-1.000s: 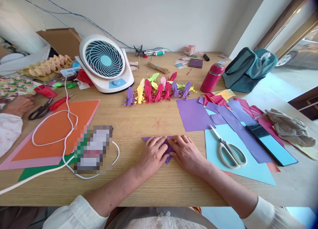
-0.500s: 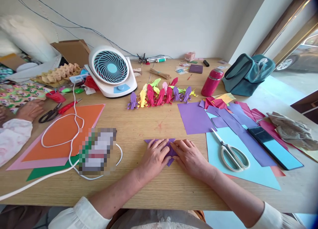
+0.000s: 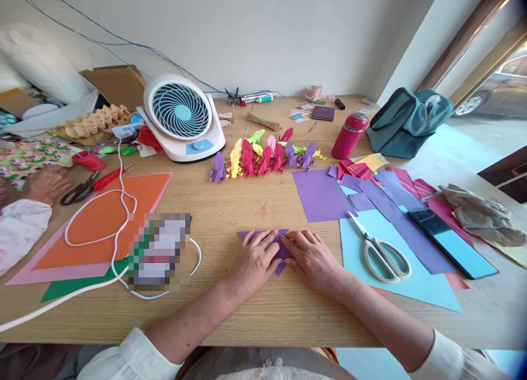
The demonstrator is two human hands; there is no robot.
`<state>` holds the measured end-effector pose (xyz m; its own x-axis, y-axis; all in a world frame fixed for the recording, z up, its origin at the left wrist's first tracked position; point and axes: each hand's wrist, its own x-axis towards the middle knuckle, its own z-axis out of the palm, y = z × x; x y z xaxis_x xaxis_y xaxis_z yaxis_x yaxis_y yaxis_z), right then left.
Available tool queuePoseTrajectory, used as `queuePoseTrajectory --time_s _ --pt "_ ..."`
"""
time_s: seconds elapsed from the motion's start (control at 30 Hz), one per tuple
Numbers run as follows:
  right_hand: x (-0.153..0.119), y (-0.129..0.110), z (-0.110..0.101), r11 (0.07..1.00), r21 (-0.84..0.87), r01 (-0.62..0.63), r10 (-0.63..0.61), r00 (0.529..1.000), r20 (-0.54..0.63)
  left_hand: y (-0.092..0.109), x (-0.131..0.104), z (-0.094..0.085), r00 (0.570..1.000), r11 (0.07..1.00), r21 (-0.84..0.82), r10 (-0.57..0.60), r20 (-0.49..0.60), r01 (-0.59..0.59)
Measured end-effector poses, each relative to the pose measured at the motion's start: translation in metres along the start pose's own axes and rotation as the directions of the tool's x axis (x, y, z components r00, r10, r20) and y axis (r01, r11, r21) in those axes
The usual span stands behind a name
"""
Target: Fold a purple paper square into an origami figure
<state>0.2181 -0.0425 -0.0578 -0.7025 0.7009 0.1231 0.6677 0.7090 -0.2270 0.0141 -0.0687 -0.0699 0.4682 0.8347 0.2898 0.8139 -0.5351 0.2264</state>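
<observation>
A small folded purple paper [image 3: 282, 251] lies on the wooden table close to my body, its pointed corners showing around my fingers. My left hand [image 3: 256, 258] presses on its left part with the fingers together. From the other side my right hand [image 3: 313, 257] has its fingertips on the paper's right edge. Much of the paper is hidden under both hands. Behind them stands a row of folded paper figures [image 3: 264, 159] in purple, yellow, red, pink and green. A flat purple sheet [image 3: 319, 196] lies to the right of centre.
White-handled scissors [image 3: 386, 259] and a phone [image 3: 450, 242] rest on coloured sheets at the right. A red bottle [image 3: 349, 136] and teal bag [image 3: 407, 124] stand behind. At left are a fan [image 3: 181, 113], orange paper [image 3: 102, 215], a white cable and another person's hand [image 3: 47, 183].
Both hands stay on the purple paper in nearly the same pose. The whole view has shifted slightly, so objects appear a little further left.
</observation>
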Motion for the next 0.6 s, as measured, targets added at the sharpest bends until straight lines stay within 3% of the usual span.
queuePoseTrajectory --time_s 0.17,0.6 --pt "-0.003 0.0012 0.0015 1.0 0.026 0.014 -0.013 0.999 -0.04 -0.0018 -0.0004 0.0006 1.0 1.0 -0.002 0.003 0.0 -0.003" --pt "-0.004 0.0004 -0.0042 0.999 -0.028 0.02 -0.02 1.0 0.011 -0.0044 -0.0015 -0.0002 1.0 1.0 0.006 0.025 -0.002 -0.025"
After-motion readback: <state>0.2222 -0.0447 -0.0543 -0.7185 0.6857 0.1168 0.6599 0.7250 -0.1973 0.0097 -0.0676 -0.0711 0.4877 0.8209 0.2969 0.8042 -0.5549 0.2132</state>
